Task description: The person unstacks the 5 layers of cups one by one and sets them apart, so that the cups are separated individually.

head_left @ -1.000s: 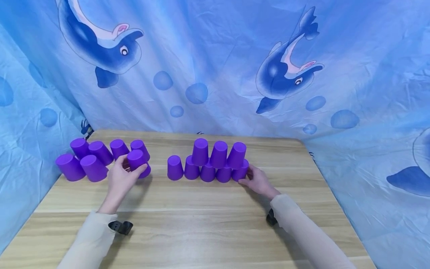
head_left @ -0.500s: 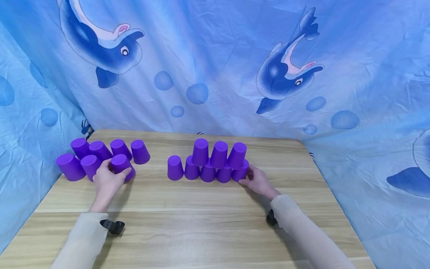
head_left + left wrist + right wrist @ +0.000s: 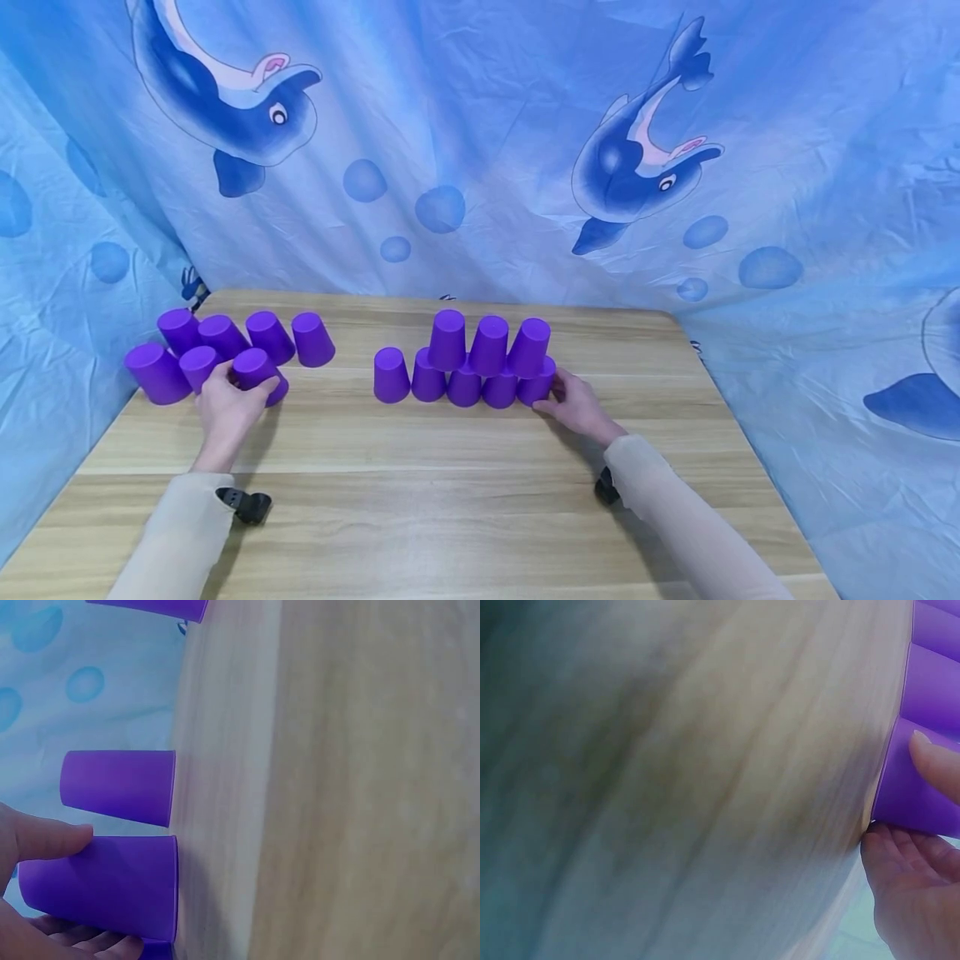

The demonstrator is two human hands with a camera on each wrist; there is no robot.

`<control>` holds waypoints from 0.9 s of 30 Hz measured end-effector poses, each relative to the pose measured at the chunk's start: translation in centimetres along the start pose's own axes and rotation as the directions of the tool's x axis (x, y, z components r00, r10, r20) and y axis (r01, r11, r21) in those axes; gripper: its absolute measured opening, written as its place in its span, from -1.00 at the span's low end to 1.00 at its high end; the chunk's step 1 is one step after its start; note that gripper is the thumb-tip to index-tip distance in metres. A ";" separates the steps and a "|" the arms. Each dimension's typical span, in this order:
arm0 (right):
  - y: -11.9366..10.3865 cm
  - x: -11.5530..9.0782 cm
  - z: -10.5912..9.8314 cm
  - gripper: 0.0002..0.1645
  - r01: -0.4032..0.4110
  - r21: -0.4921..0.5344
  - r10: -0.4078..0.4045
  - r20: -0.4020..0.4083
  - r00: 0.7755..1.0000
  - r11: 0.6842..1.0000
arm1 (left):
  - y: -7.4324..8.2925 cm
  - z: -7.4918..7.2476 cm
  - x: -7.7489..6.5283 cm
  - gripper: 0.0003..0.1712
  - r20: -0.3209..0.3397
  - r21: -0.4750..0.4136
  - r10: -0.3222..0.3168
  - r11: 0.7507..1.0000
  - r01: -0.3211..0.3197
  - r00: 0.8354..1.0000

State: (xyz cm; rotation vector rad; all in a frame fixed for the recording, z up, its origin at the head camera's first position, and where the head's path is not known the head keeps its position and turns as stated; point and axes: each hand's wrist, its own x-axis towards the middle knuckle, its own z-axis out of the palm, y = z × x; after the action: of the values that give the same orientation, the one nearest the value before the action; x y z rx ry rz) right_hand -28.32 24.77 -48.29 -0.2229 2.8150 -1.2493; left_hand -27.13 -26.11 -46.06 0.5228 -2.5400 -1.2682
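Observation:
My left hand (image 3: 227, 410) holds an upside-down purple cup (image 3: 259, 372) at the table's left, thumb on its right side and fingers on its left. In the left wrist view the rim of this cup (image 3: 105, 889) is right at the wood. A neighbouring cup (image 3: 198, 364) is partly hidden behind that hand. On the right, my right hand (image 3: 579, 408) grips the end cup (image 3: 534, 388) of a bottom row, thumb in front and fingers round the outer side. Three cups stand on this row as a second layer, the middle one (image 3: 489, 346) among them.
Several more upside-down cups stand at the left, including a front corner cup (image 3: 156, 373) and a back-row cup (image 3: 312, 340). The bottom row's left cup (image 3: 391, 377) bears nothing. The wooden table (image 3: 420, 517) meets a blue dolphin-print curtain (image 3: 495, 125) at its back.
My left hand has brought its cup down from over another cup and slid it left, pushing the neighbouring cup slightly left. My right hand has stayed at the end cup.

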 end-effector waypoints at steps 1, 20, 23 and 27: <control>0.0 0.0 0.0 -0.24 0.002 0.000 -0.002 -0.001 1.000 1.000 | 0.0 0.0 0.0 -0.13 -0.001 0.002 0.003 1.000 -0.003 1.000; 0.0 0.0 -0.1 -0.27 0.020 0.001 -0.020 -0.004 1.000 1.000 | 0.5 -0.7 0.8 -0.09 -0.025 0.011 0.014 1.000 -0.014 1.000; 0.0 0.0 -0.1 -0.26 0.021 0.000 -0.021 -0.002 1.000 1.000 | 1.0 -1.0 1.0 -0.09 -0.050 0.012 0.037 0.999 -0.037 0.998; 0.0 0.0 -0.1 -0.27 0.017 0.013 -0.017 0.001 1.000 1.000 | 2.1 -1.6 0.8 -0.11 -0.087 -0.014 0.075 0.997 -0.077 0.993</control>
State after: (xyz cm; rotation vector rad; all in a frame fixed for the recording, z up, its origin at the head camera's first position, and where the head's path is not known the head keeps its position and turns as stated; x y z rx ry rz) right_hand -28.32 24.85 -48.28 -0.2474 2.8092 -1.2694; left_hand -27.66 -26.43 -43.38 0.4624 -2.4513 -1.2137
